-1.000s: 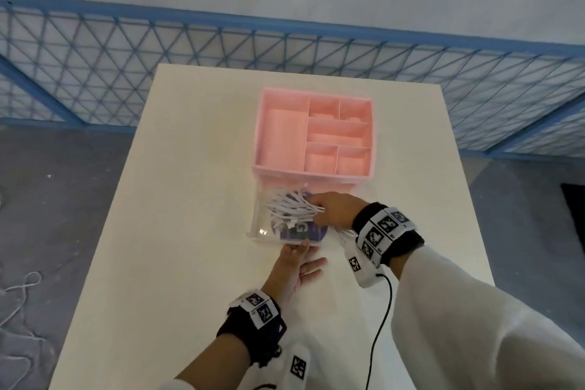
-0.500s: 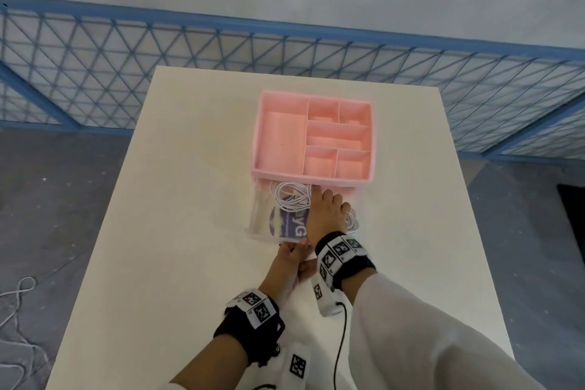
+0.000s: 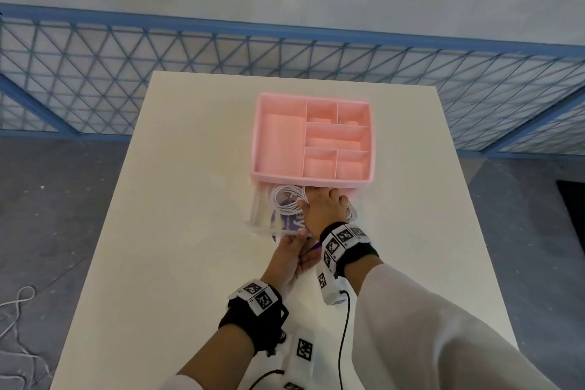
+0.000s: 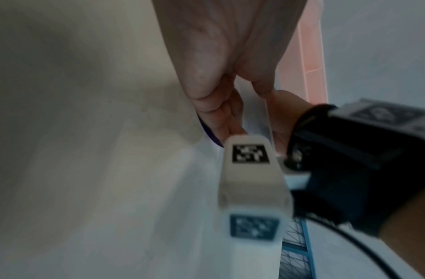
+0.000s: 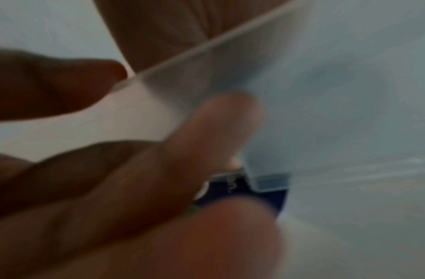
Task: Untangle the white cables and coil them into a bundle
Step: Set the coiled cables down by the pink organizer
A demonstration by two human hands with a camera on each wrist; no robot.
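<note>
**Cables lying in the clear drawer**

Below the pink organizer (image 3: 313, 139), in the pulled-out clear drawer (image 3: 257, 215), our white cables (image 3: 285, 201) lie in loose loops. Our right hand (image 3: 323, 210) reaches in over them; we cannot tell whether its fingers grip anything. Our left hand (image 3: 289, 255) pinches the drawer's near edge on the table (image 3: 177, 199). We judge the cables light, limp and springy, best gathered across several loops at once.

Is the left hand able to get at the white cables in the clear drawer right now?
Probably yes. The left hand sits at the clear drawer's front edge; the white cables lie exposed at its left, while the right hand covers only the right part.
</note>
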